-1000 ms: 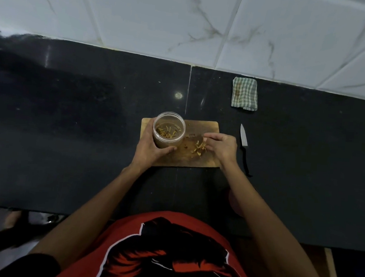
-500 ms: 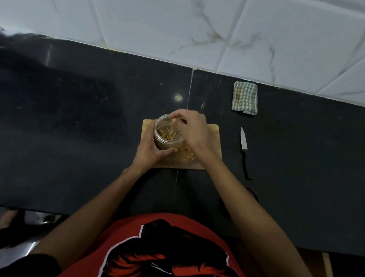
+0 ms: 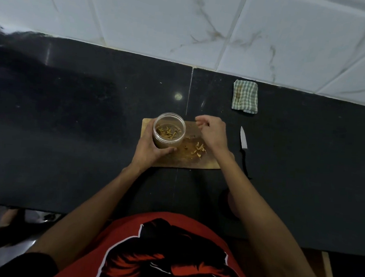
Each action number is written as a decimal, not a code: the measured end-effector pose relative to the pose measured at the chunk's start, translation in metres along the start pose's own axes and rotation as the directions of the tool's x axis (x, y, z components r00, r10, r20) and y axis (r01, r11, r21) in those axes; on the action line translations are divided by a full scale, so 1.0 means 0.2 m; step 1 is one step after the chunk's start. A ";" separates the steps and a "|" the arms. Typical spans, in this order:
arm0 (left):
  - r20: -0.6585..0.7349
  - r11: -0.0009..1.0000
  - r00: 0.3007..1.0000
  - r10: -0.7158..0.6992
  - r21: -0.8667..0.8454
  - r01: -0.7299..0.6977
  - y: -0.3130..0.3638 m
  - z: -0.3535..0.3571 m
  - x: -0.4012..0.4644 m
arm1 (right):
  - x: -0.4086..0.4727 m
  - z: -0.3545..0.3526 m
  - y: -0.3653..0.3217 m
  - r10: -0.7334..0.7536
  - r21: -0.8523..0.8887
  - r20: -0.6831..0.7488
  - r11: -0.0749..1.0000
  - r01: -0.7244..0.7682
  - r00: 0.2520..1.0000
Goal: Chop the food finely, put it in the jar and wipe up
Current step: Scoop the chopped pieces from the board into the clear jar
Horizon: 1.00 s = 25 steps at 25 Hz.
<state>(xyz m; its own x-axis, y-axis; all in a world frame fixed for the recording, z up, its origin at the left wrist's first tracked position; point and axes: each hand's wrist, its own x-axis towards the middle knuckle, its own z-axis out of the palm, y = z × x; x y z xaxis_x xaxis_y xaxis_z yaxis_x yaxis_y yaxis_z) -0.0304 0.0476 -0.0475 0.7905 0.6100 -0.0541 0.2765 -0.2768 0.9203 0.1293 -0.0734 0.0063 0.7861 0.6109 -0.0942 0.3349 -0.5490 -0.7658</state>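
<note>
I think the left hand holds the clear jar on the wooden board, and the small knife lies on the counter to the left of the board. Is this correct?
Not quite. The left hand does hold the clear round plastic jar on the wooden cutting board, but the small black-handled knife lies on the black counter to the right of the board, as the head view shows.

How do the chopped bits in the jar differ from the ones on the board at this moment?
The food in the jar is a heaped cluster behind clear plastic, inside the jar that the left hand grips. The food on the cutting board is a smaller, looser scatter lying bare near the right hand, which holds nothing. Both are the same yellow-brown slivers.
</note>
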 end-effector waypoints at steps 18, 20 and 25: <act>-0.012 1.000 1.000 -0.002 0.024 0.002 -0.02 -0.01 0.00 | -0.16 0.04 0.22 -0.251 -0.459 0.447 0.760 0.461 0.859; -0.010 1.000 1.000 -0.001 0.030 0.001 -0.02 -0.01 0.01 | -0.15 0.07 0.21 -0.263 -0.472 0.482 0.726 0.500 0.836; -0.005 0.999 1.000 -0.008 0.039 0.008 -0.01 -0.01 0.00 | -0.17 0.06 0.24 -0.282 -0.481 0.543 0.668 0.568 0.791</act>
<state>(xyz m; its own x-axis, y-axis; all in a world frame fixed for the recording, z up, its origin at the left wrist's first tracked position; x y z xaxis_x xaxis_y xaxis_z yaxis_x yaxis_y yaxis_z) -0.0312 0.0501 -0.0495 0.7858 0.6156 -0.0596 0.3039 -0.3003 0.9041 0.1112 -0.1134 -0.0345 0.2459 0.9476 -0.2039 0.9197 -0.2945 -0.2595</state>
